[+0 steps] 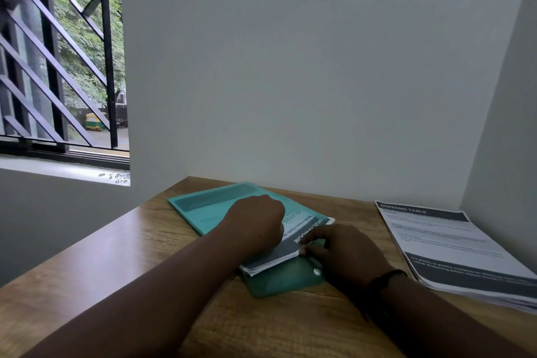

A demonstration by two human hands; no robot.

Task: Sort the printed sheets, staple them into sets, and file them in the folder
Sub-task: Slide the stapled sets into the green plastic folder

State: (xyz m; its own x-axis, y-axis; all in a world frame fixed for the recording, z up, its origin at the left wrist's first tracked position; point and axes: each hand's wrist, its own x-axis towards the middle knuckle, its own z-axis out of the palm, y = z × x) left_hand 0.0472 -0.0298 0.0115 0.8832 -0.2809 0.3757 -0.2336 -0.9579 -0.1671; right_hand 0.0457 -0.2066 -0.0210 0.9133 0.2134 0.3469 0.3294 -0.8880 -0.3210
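left hand [255, 221] flat, fingers together, pins the folder [203, 209]; right hand [345, 256] pinches the sheet set [279, 256]; feed squarely, keep corners unbent.

Wooden table [122, 247]: teal folder [203, 209], paper stack [453, 244].

Glossy teal plastic folder [203, 209], matt paper sheets [447, 244], grained wooden table [122, 244]

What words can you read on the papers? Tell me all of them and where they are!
"DRESSING TABLE": white letters on the dark header of the top sheet of the stack of sheets on the right.
"MULTI-ROOM": partly covered, on the dark band of the set of sheets going into the green folder.
"Multi-room Cloth W...": cut off, on the same set.
All the smaller print is too blurred to read.
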